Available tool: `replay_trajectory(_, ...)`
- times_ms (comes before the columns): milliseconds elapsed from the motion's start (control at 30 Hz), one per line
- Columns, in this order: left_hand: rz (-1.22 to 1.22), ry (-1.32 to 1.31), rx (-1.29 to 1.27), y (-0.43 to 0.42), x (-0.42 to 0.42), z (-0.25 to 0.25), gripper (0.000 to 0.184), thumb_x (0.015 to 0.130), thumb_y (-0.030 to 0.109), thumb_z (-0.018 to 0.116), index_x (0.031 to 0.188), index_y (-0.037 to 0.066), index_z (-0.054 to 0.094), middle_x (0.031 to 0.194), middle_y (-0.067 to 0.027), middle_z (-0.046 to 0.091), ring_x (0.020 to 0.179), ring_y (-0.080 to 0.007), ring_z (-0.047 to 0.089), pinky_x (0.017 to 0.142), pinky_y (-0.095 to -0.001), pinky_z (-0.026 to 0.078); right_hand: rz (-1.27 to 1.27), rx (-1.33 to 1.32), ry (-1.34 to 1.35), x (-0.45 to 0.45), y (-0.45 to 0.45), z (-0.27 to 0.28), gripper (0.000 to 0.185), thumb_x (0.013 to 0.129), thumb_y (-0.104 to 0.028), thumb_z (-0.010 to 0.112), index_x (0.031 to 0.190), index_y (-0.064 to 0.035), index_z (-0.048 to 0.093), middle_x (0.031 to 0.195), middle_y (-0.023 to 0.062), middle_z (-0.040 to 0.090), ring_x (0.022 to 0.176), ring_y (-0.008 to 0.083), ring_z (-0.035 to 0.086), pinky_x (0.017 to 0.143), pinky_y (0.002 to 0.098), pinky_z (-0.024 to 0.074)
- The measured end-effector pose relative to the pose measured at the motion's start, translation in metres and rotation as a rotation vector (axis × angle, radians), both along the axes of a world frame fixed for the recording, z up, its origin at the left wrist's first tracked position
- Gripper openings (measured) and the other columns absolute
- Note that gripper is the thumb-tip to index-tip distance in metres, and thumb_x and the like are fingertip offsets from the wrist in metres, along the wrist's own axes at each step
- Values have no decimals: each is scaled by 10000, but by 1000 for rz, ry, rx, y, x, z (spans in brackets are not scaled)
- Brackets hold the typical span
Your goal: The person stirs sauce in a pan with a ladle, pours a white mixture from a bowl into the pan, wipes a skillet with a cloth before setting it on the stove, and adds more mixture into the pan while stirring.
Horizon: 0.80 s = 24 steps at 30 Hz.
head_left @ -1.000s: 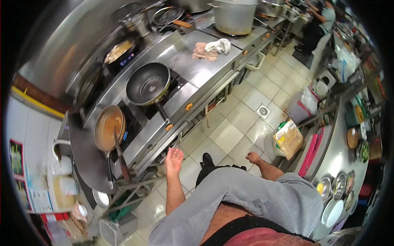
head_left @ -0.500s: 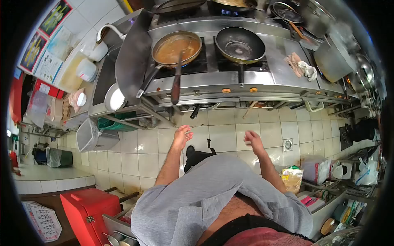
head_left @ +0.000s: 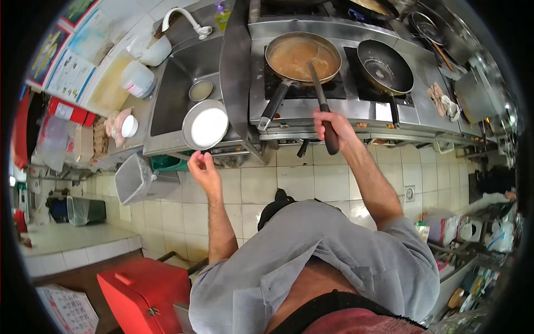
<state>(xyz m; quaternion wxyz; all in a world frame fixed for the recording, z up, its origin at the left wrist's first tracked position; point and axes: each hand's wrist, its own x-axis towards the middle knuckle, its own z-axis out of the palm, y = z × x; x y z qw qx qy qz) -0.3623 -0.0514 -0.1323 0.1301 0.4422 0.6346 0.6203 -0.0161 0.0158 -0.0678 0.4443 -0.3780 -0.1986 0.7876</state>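
My right hand [head_left: 337,129] is closed around the dark handle of a ladle or spatula [head_left: 318,83], whose head lies in the brown sauce of a wide pan [head_left: 286,51] on the stove. Just below the near rim of a metal bowl [head_left: 188,123] with white contents, my left hand [head_left: 204,171] has its fingers slightly curled, thumb and fingertips a little apart. Whether the fingertips touch the rim is hard to tell. The bowl sits at the sink's front right corner. A dark, empty-looking frying pan [head_left: 384,67] stands on the burner to the right.
A sink [head_left: 172,106] with a white faucet [head_left: 186,15] is at the left, divided from the stove by a metal panel [head_left: 233,72]. Below stand a grey bin [head_left: 133,181] and a red box [head_left: 147,289]. A large pot [head_left: 477,97] is at the far right.
The view has turned from the right toward the sink and stove. My right hand has risen and taken hold of the utensil handle. My left hand has moved up to the bowl.
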Motion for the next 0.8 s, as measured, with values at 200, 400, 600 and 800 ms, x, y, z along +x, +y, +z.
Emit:
replay_trajectory(200,-346,493,-209,71,-42,11,423,769,101,641,1151,-6,494,1078,-154,519,933,-280,523,801,-365,433,3,236,-1110,26,-40,-3,415,731,-35,579,1119,15,438,620,72,515,460,151,513,411,289,414)
replay_trajectory(400,-333,922,-674,124,-46,-9,775,683,391,722,1294,41,399,1318,-203,378,1188,-366,383,987,-424,347,-64,396,-1453,28,-73,24,618,731,-63,578,1290,9,326,803,241,598,748,390,590,667,421,452)
replay_trajectory(600,-417,930,-830,141,-46,-6,824,628,411,743,1296,67,407,1334,-171,366,1222,-367,331,984,-436,355,-72,354,-1451,34,-83,29,633,745,-67,577,1315,-10,307,762,205,591,646,318,588,603,392,454)
replay_trajectory(800,-379,849,-823,135,-36,5,766,565,327,774,1220,57,483,1235,-156,444,1150,-359,389,947,-433,378,-128,274,-1157,33,-82,37,623,761,-41,581,1320,-9,309,739,122,578,514,178,555,494,333,452)
